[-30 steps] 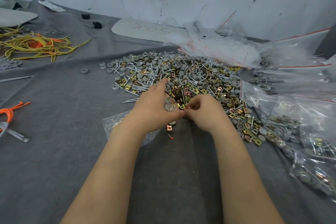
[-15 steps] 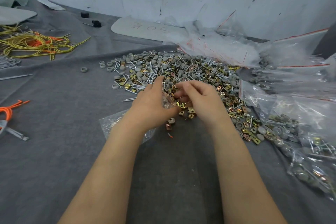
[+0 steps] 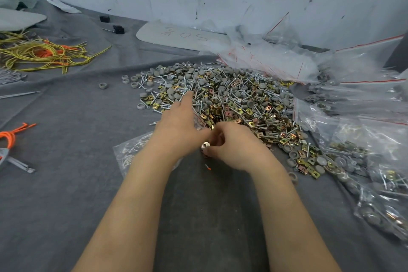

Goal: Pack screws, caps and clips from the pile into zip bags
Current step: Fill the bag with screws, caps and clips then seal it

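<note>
**Hands Meeting at the Edge of a Hardware Pile**

A person's two hands are working at the near edge of a pile (image 3: pixel 231 99) of screws, grey caps and brass-coloured clips, which is lying across the middle of a grey-cloth tabletop (image 3: pixel 66 183). The right hand (image 3: pixel 236 148) is curling its fingers and pinching a single silvery clip (image 3: pixel 205 145) between thumb and fingertips, just in front of the pile. The left hand (image 3: pixel 178 132) is touching it, its forefinger stretching out over the pile. The rest of that hand is gripping the mouth of a small zip bag (image 3: pixel 198 120), clear with a red strip, and most of this bag is hidden behind the hand. A flat bag (image 3: pixel 128 152), also clear, is lying under the left forearm. Filled bags (image 3: pixel 353 161) are heaping along the right edge, touching the pile, and empty bags (image 3: pixel 265 59) are lying at the far edge against the wall. Yellow-green cords (image 3: pixel 44 55) are tangling near the far left corner, an orange cord (image 3: pixel 11 137) is lying at the left edge, and a lone grey cap (image 3: pixel 103 85) is sitting apart, left of the pile.
</note>
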The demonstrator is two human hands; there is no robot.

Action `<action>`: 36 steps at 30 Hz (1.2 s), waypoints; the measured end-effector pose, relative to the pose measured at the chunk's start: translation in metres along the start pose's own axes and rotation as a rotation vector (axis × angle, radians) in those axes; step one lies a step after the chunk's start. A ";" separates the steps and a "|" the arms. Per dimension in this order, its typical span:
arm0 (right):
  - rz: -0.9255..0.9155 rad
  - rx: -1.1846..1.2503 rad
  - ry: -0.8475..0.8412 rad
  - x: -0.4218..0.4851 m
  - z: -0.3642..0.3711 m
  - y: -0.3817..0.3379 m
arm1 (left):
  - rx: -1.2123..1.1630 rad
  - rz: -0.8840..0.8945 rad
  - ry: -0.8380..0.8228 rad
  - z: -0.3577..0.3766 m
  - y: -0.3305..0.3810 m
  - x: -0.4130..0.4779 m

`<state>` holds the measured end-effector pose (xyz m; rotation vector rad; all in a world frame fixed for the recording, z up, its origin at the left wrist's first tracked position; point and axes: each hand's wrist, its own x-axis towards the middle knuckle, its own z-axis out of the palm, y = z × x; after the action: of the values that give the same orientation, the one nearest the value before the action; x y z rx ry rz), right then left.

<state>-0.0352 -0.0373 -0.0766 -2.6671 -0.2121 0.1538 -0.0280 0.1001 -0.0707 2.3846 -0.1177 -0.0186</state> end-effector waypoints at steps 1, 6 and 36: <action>0.001 0.018 0.021 0.001 0.000 0.000 | 0.002 -0.001 -0.001 0.000 0.000 0.000; 0.019 0.196 0.084 0.005 -0.003 0.007 | 0.011 -0.002 -0.002 0.001 0.000 0.001; 0.090 1.348 0.120 0.003 -0.025 0.027 | -0.327 0.217 0.253 0.034 0.033 -0.004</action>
<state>-0.0252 -0.0719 -0.0669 -1.3339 0.0599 0.1024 -0.0362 0.0533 -0.0730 2.0181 -0.2329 0.3400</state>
